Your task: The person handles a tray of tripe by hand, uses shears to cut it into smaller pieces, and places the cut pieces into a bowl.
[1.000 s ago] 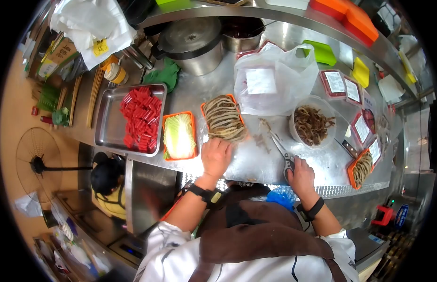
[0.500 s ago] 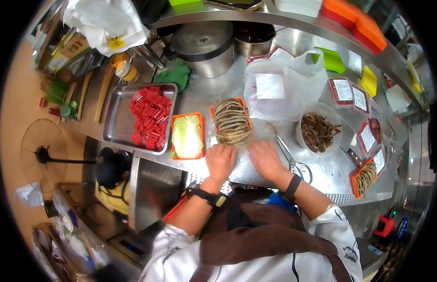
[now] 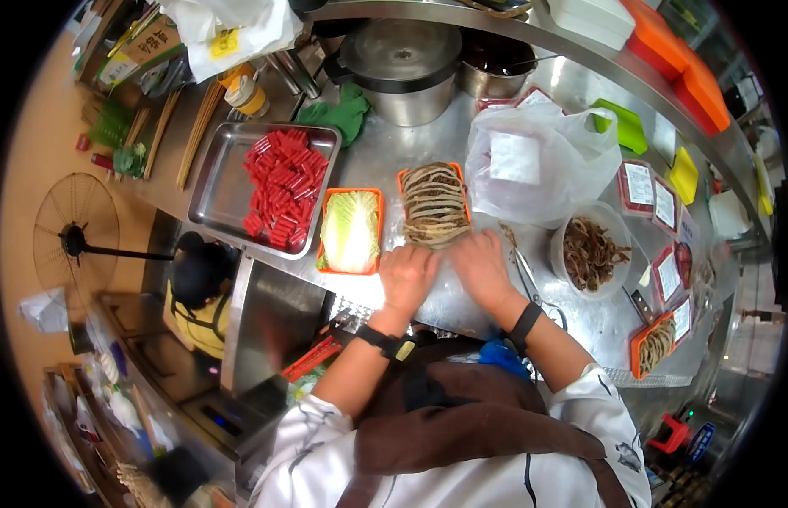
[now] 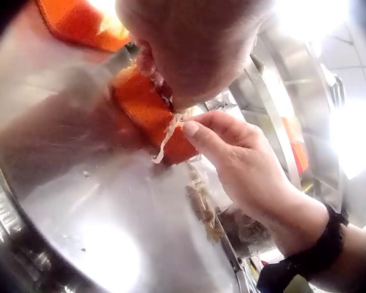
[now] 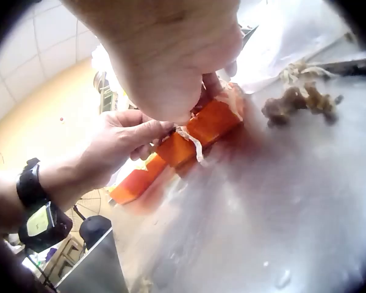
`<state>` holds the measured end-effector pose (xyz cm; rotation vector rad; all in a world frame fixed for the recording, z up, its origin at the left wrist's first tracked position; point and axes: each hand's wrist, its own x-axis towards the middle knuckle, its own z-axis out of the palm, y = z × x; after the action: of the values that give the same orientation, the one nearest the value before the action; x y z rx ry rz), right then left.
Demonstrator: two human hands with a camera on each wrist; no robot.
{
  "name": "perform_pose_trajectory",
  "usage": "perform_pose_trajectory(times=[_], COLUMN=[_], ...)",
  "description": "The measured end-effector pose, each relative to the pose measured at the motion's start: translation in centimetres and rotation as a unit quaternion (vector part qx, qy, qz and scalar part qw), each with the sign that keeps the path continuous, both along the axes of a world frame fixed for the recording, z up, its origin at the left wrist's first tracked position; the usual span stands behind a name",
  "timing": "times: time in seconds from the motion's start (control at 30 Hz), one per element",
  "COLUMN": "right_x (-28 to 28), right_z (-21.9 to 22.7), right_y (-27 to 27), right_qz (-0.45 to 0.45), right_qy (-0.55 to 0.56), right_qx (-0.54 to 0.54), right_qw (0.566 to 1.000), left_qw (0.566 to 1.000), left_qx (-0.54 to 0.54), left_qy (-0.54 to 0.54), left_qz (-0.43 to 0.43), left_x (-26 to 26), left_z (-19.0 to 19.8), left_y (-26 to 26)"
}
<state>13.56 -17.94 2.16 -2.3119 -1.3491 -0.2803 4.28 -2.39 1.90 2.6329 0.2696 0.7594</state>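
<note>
Greyish-brown strips of food (image 3: 434,203), resembling sliced tripe, are laid in rows across an orange tray (image 5: 216,125). Both hands meet at the tray's near end. My left hand (image 3: 408,275) pinches at a pale thin strip (image 5: 197,149) between thumb and forefinger, seen in the right wrist view. From the other side my right hand (image 3: 485,264) pinches the same strip, its thumb and forefinger visible in the left wrist view. One end of the strip dangles over the tray's wall. Each wrist view hides part of its own hand's fingers.
Left stand an orange tray of cabbage (image 3: 350,233) and a steel pan (image 3: 212,190) with red packets. Scissors (image 3: 529,279) and a tub of brown strips (image 3: 590,254) lie right. Behind are a plastic bag (image 3: 538,169) and lidded pot (image 3: 402,85). A knife (image 3: 642,306) lies near another filled tray (image 3: 655,347).
The right hand has let go of the scissors and moved left to the tray's near end, beside the left hand. The left hand has stayed by the tray. The head view has shifted.
</note>
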Motion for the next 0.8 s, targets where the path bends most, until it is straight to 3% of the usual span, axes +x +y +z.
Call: perform_pose_trajectory(times=[0.5, 0.67, 0.73, 0.8], right_x=[1.1, 0.2, -0.3, -0.8], right_z=[-0.4, 2.3, 3.8, 5.0], right_y=[1.9, 1.0, 0.1, -2.1], right_qz=[-0.037, -0.082, -0.063, -0.077], right_qy=[0.042, 0.105, 0.059, 0.098], right_qx=[-0.001, -0.01, 0.068, 0.072], right_qw=[0.998, 0.991, 0.994, 0.99], left_qw=[0.998, 0.998, 0.998, 0.999], left_qx=[-0.01, -0.02, -0.034, -0.037], left_qy=[0.062, 0.056, 0.047, 0.035], left_qz=[0.012, 0.016, 0.012, 0.018], left_x=[0.7, -0.5, -0.9, -1.0], left_z=[0.8, 1.3, 0.5, 1.1], left_y=[0.4, 0.0, 0.2, 0.0])
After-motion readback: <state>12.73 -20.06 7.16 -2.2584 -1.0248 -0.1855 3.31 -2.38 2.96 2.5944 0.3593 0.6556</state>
